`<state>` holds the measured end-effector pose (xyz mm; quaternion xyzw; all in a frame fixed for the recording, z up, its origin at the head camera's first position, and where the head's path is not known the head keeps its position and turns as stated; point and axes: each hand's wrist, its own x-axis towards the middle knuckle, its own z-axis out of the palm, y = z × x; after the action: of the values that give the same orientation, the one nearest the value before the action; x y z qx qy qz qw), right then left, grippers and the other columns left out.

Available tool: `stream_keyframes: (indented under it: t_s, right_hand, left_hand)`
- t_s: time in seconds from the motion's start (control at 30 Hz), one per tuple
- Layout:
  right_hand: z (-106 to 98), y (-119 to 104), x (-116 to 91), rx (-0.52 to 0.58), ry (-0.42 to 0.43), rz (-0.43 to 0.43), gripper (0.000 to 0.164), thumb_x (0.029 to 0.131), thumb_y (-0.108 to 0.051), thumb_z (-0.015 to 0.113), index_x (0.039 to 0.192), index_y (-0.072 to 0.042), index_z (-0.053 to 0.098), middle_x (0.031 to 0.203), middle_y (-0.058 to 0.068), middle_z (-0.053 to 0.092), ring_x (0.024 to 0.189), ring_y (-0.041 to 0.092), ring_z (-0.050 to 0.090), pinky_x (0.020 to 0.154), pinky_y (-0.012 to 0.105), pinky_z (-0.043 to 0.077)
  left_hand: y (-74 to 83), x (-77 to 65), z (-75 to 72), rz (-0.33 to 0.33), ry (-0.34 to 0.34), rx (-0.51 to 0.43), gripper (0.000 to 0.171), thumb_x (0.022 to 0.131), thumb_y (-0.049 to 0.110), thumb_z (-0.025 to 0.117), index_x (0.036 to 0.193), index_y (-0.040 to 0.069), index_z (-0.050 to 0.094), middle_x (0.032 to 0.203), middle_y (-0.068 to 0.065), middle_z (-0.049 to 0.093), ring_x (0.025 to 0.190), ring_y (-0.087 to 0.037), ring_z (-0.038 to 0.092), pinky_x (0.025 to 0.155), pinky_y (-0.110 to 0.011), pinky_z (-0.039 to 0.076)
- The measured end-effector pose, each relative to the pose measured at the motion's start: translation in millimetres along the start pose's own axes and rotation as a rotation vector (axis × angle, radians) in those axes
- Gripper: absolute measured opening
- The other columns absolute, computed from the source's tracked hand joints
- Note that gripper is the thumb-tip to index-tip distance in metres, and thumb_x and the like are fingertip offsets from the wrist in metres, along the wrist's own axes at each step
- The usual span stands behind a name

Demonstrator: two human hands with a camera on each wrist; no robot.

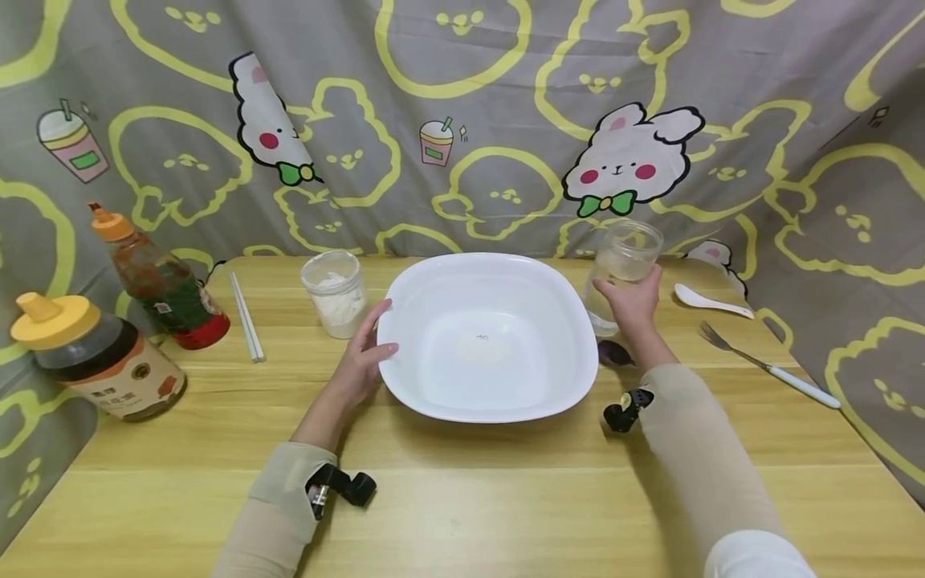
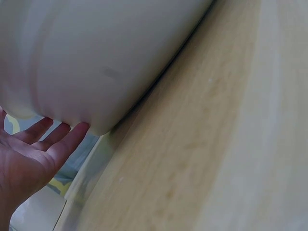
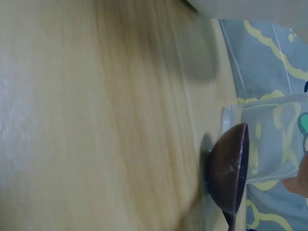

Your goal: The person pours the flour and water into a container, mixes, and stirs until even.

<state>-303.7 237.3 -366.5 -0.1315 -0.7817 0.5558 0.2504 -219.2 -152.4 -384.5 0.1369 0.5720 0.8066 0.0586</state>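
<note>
A white basin stands mid-table, with a pale patch and a small dark mark on its bottom. My left hand is at its left rim. In the left wrist view, fairly straight fingers touch the basin's outer wall. To the right of the basin, my right hand grips a clear jar around its side. The right wrist view shows this clear jar behind a dark brown ladle; most of the hand is out of that view.
A jar of white powder stands left of the basin. Chopsticks, a red-based sauce bottle and a yellow-capped bottle are farther left. At right lie a white spoon and a fork. A patterned curtain hangs behind.
</note>
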Motion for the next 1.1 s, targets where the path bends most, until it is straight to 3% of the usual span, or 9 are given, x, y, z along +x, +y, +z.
stream_keyframes:
  t_s: [0.17, 0.3, 0.6, 0.83, 1.1]
  right_hand:
    - [-6, -9, 1, -0.036, 0.003, -0.037, 0.08, 0.062, -0.012, 0.073, 0.126, -0.008, 0.026, 0.121, 0.011, 0.039, 0.109, 0.023, 0.037, 0.094, 0.029, 0.031]
    - [-15, -22, 2, -0.031, -0.019, -0.122, 0.078, 0.061, -0.009, 0.073, 0.125, -0.006, 0.028, 0.12, 0.011, 0.04, 0.107, 0.023, 0.038, 0.092, 0.031, 0.033]
    - [-28, -48, -12, -0.238, -0.225, -0.207, 0.084, 0.062, -0.013, 0.074, 0.129, -0.009, 0.024, 0.119, 0.02, 0.042, 0.106, 0.036, 0.039, 0.088, 0.05, 0.034]
    - [-27, -63, -23, -0.317, -0.282, -0.344, 0.08, 0.059, -0.007, 0.074, 0.125, -0.002, 0.027, 0.117, 0.022, 0.041, 0.105, 0.039, 0.039, 0.087, 0.05, 0.034]
    - [-28, -74, -35, -0.466, -0.312, -0.493, 0.075, 0.056, -0.009, 0.074, 0.119, 0.002, 0.034, 0.105, 0.022, 0.045, 0.093, 0.037, 0.043, 0.075, 0.051, 0.039]
  left_hand:
    - [1.4, -0.7, 0.1, -0.006, -0.004, 0.002, 0.068, 0.076, -0.006, 0.045, 0.136, 0.011, 0.02, 0.134, -0.019, 0.022, 0.115, -0.042, 0.024, 0.083, -0.048, 0.04]
    - [2.5, -0.5, 1.0, 0.002, -0.004, 0.007, 0.068, 0.075, -0.006, 0.045, 0.136, 0.011, 0.02, 0.134, -0.018, 0.022, 0.115, -0.043, 0.024, 0.083, -0.049, 0.039]
    - [2.6, -0.6, 1.2, -0.007, -0.005, 0.017, 0.068, 0.076, -0.005, 0.045, 0.137, 0.011, 0.019, 0.135, -0.017, 0.021, 0.116, -0.041, 0.025, 0.082, -0.043, 0.043]
    - [1.5, 0.0, 0.5, 0.007, -0.005, 0.025, 0.068, 0.075, -0.005, 0.045, 0.137, 0.01, 0.02, 0.135, -0.018, 0.022, 0.116, -0.043, 0.024, 0.084, -0.046, 0.04]
    - [1.3, -0.4, -0.3, -0.006, -0.001, 0.023, 0.068, 0.076, -0.005, 0.045, 0.137, 0.011, 0.02, 0.134, -0.019, 0.023, 0.115, -0.042, 0.025, 0.084, -0.045, 0.041]
